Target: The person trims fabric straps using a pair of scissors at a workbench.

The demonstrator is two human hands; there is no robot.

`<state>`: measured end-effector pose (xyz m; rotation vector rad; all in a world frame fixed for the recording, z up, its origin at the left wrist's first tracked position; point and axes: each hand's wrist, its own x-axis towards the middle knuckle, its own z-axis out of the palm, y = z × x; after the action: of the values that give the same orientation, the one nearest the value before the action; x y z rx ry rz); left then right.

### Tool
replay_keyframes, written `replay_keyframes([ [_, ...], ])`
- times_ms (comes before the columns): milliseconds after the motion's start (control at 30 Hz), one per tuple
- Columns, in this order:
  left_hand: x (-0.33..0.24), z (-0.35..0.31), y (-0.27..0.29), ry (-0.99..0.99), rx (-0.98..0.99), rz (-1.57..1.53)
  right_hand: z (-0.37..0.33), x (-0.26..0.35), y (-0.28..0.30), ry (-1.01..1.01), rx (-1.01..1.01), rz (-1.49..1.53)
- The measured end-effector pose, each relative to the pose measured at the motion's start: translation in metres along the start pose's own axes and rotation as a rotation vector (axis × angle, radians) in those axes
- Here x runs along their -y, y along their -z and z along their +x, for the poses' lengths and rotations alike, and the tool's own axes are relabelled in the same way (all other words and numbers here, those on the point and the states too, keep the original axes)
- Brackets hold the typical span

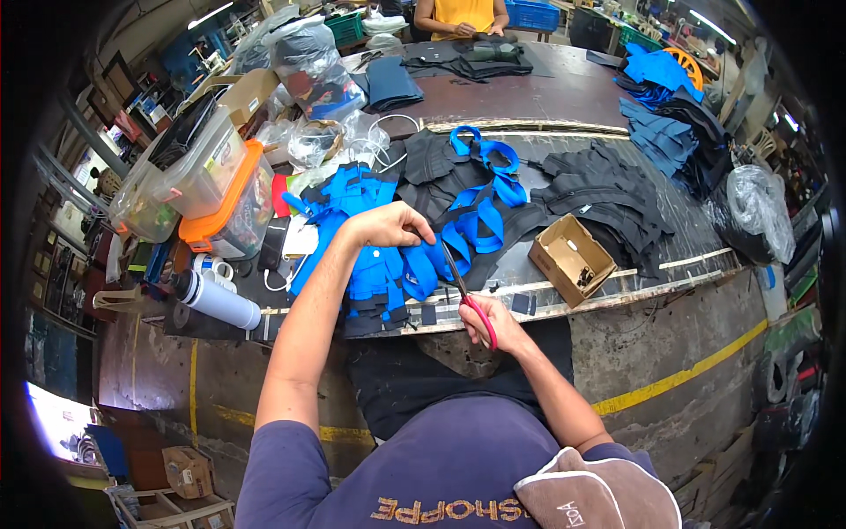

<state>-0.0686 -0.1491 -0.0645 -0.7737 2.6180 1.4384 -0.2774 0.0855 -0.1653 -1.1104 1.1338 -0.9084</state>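
My left hand point(395, 226) is closed in a pinch on a blue fabric strap point(480, 225). The strap lies in loose loops and runs away over black fabric pieces point(432, 167). In my right hand point(490, 323) is a pair of scissors point(457, 275) with pink handles. Their dark blades point up and away, close beside the strap at my left fingertips. Whether the blades touch the strap is too small to tell. Under my left hand and forearm spreads a pile of blue cut pieces point(366, 269), some with black ends.
To the right are an open cardboard box point(564, 269) and a black fabric pile point(608, 203). A bottle point(216, 300), phone point(273, 242) and orange-lidded plastic bin point(233, 207) stand left. Across the table point(520, 104), a person in yellow point(463, 13) handles dark fabric.
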Motion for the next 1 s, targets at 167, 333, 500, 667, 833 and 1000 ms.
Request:
replay_keyframes([
  [167,-0.026,-0.004,-0.002,-0.090,0.041,-0.278,-0.004,0.006,0.003,-0.012,0.022,0.009],
  [333,-0.038,-0.005,0.003,-0.079,0.041,-0.193,-0.008,0.007,0.007,-0.025,0.042,-0.015],
  [500,-0.032,0.000,-0.003,-0.156,0.087,-0.329,-0.013,0.016,0.007,-0.052,0.063,-0.035],
  [667,-0.034,0.002,-0.005,-0.167,0.109,-0.356,-0.014,0.008,0.009,-0.028,0.056,-0.040],
  [833,-0.038,0.002,-0.011,-0.176,0.094,-0.381,-0.016,0.008,0.009,-0.006,0.067,-0.049],
  [1000,-0.044,0.000,-0.010,-0.173,0.089,-0.357,-0.017,0.011,0.008,0.017,0.053,-0.071],
])
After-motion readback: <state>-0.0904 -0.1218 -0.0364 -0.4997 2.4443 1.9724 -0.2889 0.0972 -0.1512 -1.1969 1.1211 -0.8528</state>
